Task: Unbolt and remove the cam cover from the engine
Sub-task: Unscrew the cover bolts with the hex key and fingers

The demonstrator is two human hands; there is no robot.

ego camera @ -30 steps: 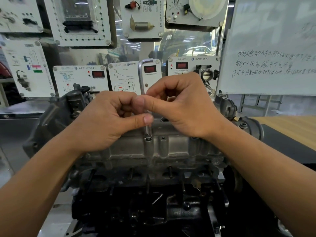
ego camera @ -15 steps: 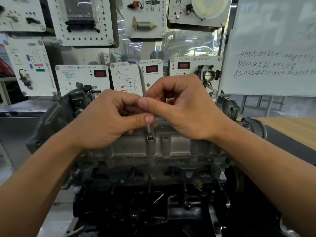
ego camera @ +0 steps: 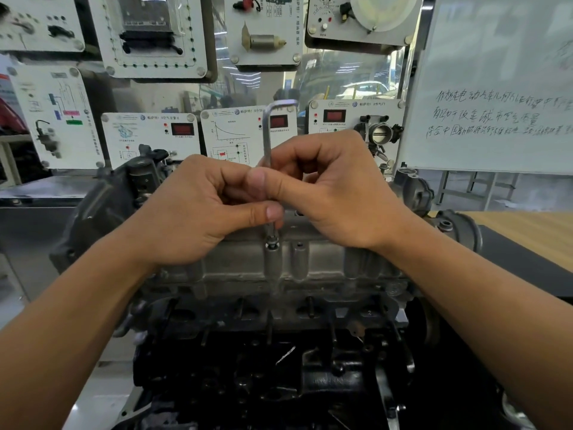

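Unbolting is in hand: left hand [ego camera: 192, 212] and right hand [ego camera: 341, 193] both pinch the upright hex key [ego camera: 266, 135], seated in a bolt [ego camera: 272, 243] at the near edge of the cam cover [ego camera: 310, 262] atop the engine [ego camera: 279, 383] — next, likely, twirling that bolt free

Training panels [ego camera: 148, 141] hang behind (whiteboard [ego camera: 496, 82] at right).

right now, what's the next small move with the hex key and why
Probably twirl the hex key to spin the bolt out: left hand and right hand pinch its upright shaft, its tip is seated in the bolt, whose head seems raised off the cam cover.
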